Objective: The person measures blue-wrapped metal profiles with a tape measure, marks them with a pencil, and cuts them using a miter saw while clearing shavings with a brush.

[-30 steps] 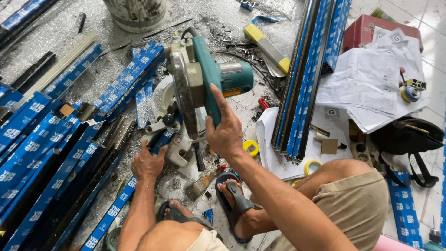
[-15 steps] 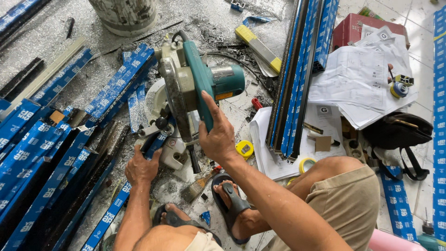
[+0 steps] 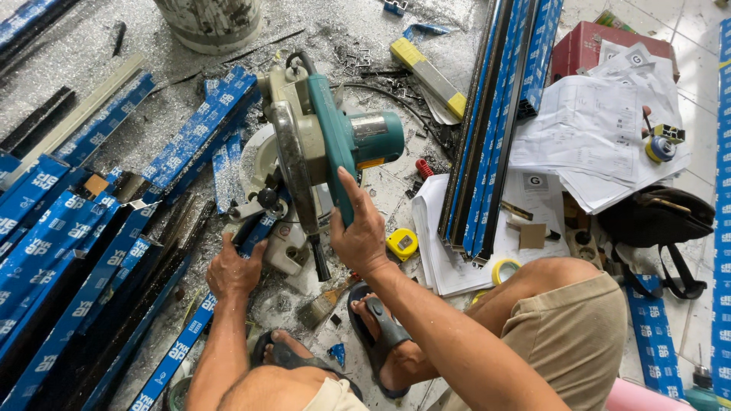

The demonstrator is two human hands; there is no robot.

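Observation:
A teal and cream miter saw (image 3: 320,152) stands on the floor in front of me, its blade guard raised. My right hand (image 3: 358,232) grips the saw's teal handle from below. My left hand (image 3: 232,270) presses down on a blue-wrapped dark metal profile (image 3: 183,342) lying across the saw's base, close to the blade. My feet in dark sandals (image 3: 381,335) rest just under the saw.
Many blue-wrapped profiles (image 3: 68,251) lie at the left and a long bundle (image 3: 495,114) at the right. A yellow tape measure (image 3: 401,243), tape roll (image 3: 505,269), paper drawings (image 3: 594,129), a red box (image 3: 586,49), a black bag (image 3: 655,217), a bucket (image 3: 209,23) and metal shavings surround me.
The camera has shifted slightly so the saw sits a little lower in view. Both hands keep their hold on the handle and the profile.

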